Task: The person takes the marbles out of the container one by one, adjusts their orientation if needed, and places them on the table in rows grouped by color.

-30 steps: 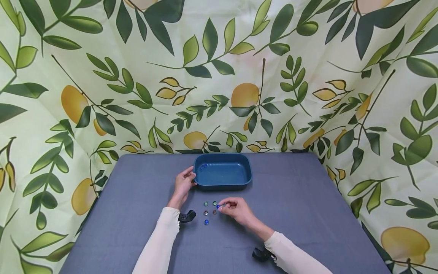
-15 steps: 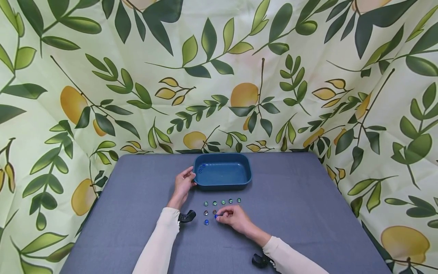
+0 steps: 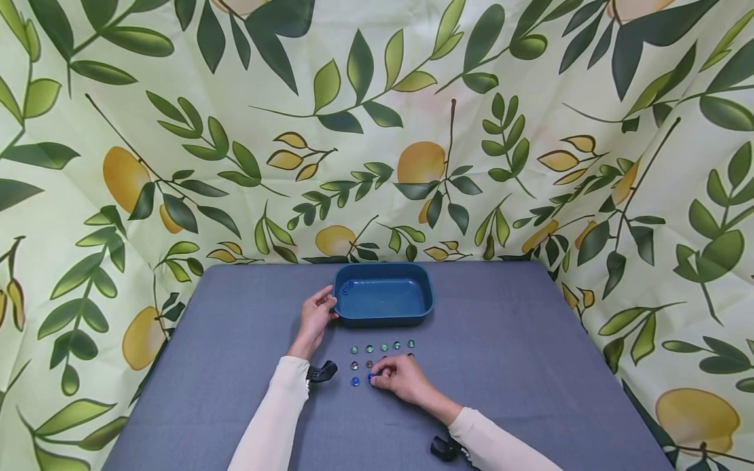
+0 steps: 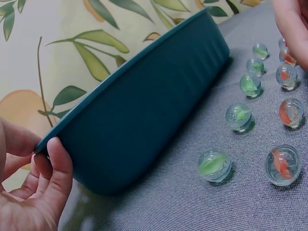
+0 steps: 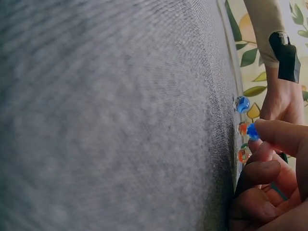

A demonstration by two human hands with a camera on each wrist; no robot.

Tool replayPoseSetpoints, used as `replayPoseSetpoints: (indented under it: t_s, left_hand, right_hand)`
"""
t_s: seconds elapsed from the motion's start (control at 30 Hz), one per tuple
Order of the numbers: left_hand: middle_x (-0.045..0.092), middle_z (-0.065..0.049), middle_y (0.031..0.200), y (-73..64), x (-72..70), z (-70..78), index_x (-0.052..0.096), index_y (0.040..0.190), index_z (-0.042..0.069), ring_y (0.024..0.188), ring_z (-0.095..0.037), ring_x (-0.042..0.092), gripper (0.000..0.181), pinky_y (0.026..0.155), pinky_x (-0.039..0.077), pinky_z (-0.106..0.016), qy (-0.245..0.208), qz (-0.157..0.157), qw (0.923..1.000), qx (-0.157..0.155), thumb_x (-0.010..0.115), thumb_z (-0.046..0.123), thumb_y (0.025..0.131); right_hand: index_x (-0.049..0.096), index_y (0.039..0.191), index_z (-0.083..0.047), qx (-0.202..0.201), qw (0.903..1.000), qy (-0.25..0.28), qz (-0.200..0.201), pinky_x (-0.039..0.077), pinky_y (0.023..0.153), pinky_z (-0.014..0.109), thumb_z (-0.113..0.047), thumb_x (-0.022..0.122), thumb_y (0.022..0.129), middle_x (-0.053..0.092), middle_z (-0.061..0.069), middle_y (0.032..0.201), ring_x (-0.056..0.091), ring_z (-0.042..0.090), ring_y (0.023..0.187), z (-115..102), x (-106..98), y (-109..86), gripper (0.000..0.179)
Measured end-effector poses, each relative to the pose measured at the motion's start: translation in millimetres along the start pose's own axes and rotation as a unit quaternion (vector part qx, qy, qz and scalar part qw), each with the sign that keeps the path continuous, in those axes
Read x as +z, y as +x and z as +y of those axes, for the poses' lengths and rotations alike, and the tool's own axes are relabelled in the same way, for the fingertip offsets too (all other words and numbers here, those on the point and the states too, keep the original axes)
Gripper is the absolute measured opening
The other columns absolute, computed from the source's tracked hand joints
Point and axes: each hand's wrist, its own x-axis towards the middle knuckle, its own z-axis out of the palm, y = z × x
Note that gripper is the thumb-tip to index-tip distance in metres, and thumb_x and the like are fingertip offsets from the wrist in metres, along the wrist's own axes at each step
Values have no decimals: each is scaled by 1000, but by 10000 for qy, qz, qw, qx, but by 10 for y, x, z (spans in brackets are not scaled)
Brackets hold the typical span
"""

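Note:
My right hand [image 3: 402,378] pinches a blue marble [image 5: 252,131] between thumb and fingertip, low over the cloth. To its left lies another blue marble [image 3: 355,381], seen also in the right wrist view. My left hand [image 3: 317,318] grips the left end of a dark blue plastic bin [image 3: 384,322], thumb on the outer wall and fingers at the rim. In front of the bin runs a row of green-swirled marbles [image 4: 214,164]. Beside it runs a row of orange-swirled marbles [image 4: 283,165], partly hidden by my right hand in the head view.
Several small blue marbles [image 3: 347,287] lie in the bin's left end. Grey cloth [image 3: 247,307] covers the table. A leaf-and-fruit patterned curtain [image 3: 353,150] hangs behind and along both sides. Black wrist cameras [image 3: 323,372] are strapped to both forearms.
My right hand has moved toward me and slightly left with the pinched blue marble, uncovering the right part of the green row. My left hand stays at the bin.

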Motion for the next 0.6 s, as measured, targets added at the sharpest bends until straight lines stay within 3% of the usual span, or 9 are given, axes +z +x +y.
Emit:
replayPoseSetpoints:
  t_s: [0.6]
  left_hand:
    - [51,-3,101,-1,-9,-7,53,139,4,81,-13,53,42,62,52,-20,-41,3,10000,-19,56,4,97]
  right_hand:
    - [75,85,-12,-78,9989,-454,10,34,46,15,-17,77,81,52,-13,61,42,-4,50,-17,20,2,6]
